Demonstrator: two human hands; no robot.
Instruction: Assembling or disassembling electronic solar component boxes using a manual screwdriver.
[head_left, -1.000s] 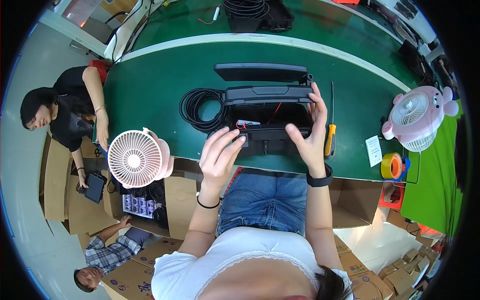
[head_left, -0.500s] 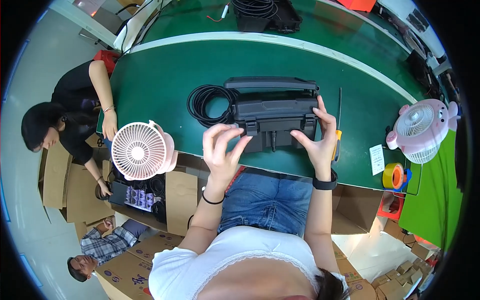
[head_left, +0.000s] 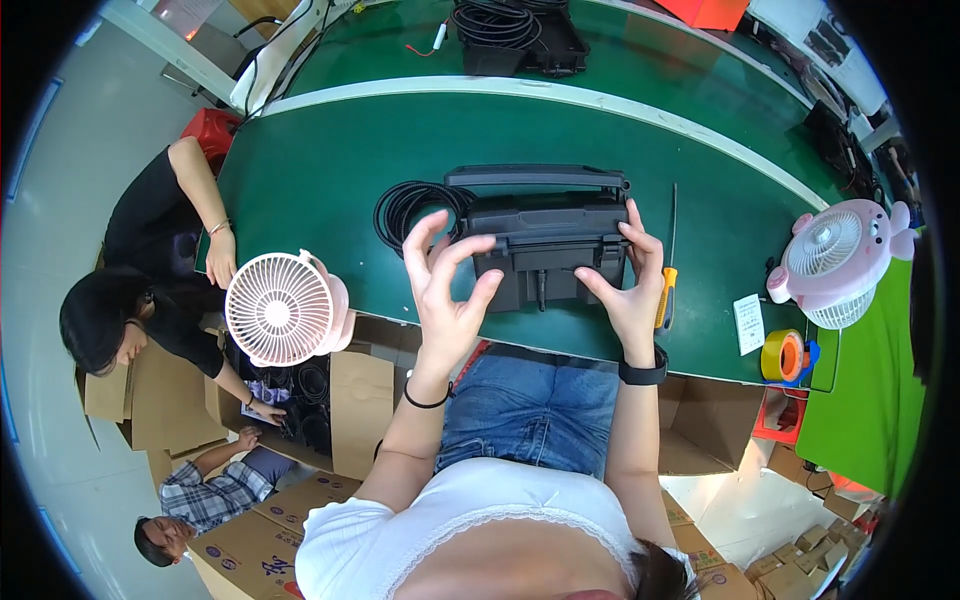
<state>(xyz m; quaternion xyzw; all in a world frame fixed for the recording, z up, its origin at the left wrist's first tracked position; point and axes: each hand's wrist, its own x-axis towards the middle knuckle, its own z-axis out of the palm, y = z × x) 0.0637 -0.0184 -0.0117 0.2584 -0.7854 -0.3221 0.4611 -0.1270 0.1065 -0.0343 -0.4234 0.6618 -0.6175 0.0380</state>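
Note:
On the green table stands a black hard plastic case (head_left: 545, 222), its lid down and its handle (head_left: 540, 176) raised behind it. A short black cable stub juts from the front. My left hand (head_left: 445, 285) is at the case's left front corner, fingers spread; the forefinger tip lies against or just before the left latch area. My right hand (head_left: 632, 290) grips the right front corner, thumb on the front and fingers at the right latch. Behind my left hand a coil of black cable (head_left: 392, 215) lies beside the case.
A screwdriver (head_left: 667, 300) lies right of the case. Farther right are a white paper slip (head_left: 748, 324), yellow tape (head_left: 780, 355) and a pink fan (head_left: 828, 250). A pale fan (head_left: 280, 310) stands left. A co-worker (head_left: 150, 250) reaches into a carton (head_left: 362, 415); another person (head_left: 215, 490) is below.
My left fingers have spread apart from their pinch at the left latch. My right hand stays on the right corner. The co-worker's lower hand has moved right inside the carton.

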